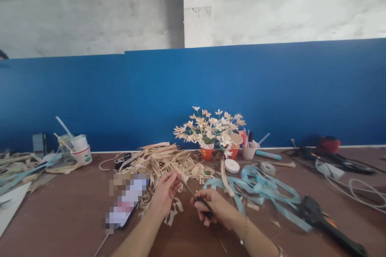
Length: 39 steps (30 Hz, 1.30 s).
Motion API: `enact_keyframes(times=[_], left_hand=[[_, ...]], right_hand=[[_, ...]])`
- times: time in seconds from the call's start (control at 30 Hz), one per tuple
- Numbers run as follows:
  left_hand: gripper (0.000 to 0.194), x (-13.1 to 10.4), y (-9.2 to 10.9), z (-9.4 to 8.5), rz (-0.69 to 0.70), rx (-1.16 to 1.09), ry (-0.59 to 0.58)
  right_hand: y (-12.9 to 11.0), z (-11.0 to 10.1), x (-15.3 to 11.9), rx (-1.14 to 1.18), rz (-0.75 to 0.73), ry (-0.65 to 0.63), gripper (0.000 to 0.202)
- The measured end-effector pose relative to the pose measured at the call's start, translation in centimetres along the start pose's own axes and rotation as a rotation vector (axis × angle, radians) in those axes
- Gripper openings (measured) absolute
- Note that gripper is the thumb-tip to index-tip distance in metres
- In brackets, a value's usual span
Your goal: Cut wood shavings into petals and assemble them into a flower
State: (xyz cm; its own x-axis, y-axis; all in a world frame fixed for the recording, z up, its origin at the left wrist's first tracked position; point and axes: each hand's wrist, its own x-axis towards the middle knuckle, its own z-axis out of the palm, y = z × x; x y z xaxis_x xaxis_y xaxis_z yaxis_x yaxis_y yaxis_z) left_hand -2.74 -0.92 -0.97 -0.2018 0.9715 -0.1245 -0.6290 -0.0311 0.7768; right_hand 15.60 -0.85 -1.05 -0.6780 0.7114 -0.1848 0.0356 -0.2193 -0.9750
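My right hand (208, 204) is closed around the black handles of a pair of scissors (201, 204). Their narrow blades point up and left, with the tips close to the fingers of my left hand (167, 193). That left hand is closed in a pinch; whatever lies between its fingertips is too small to make out. Just behind both hands spreads a heap of pale dried husk strips (163, 158). Several cut scraps (177, 208) lie on the brown table (177, 239) between my wrists.
Cream artificial flowers (211, 126) stand in a red cup (206, 153) at the back. Light-blue ribbon (265, 188) and a black-handled tool (328, 225) lie right. A phone (128, 202) lies left. Further left is a white cup (83, 156). A blue partition (150, 96) closes the back.
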Motion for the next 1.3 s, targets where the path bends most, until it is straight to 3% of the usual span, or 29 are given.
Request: enact_keyframes(times=[0.73,0.93,1.03,1.2,1.3], left_hand=[[0.008,0.1,0.1,0.0,-0.030,-0.033,-0.016],[0.006,0.3,0.3,-0.1,-0.008,-0.036,-0.002],[0.007,0.7,0.6,-0.3,0.060,-0.065,0.068],[0.007,0.7,0.6,-0.5,0.085,-0.042,0.058],[0.013,0.2,0.2,-0.3,0.065,0.028,-0.018]], right_hand=[[0.0,-0.2,0.2,-0.002,-0.002,-0.021,0.033],[-0.7,0.0,-0.3,-0.133,0.048,-0.001,0.034],[-1.0,-0.2,-0.4,-0.315,0.020,0.132,0.034],[-1.4,-2.1,-0.2,-0.940,-0.149,0.668,0.020],[-1.3,-3.2,-0.3,-1.177,-0.031,0.743,0.023]])
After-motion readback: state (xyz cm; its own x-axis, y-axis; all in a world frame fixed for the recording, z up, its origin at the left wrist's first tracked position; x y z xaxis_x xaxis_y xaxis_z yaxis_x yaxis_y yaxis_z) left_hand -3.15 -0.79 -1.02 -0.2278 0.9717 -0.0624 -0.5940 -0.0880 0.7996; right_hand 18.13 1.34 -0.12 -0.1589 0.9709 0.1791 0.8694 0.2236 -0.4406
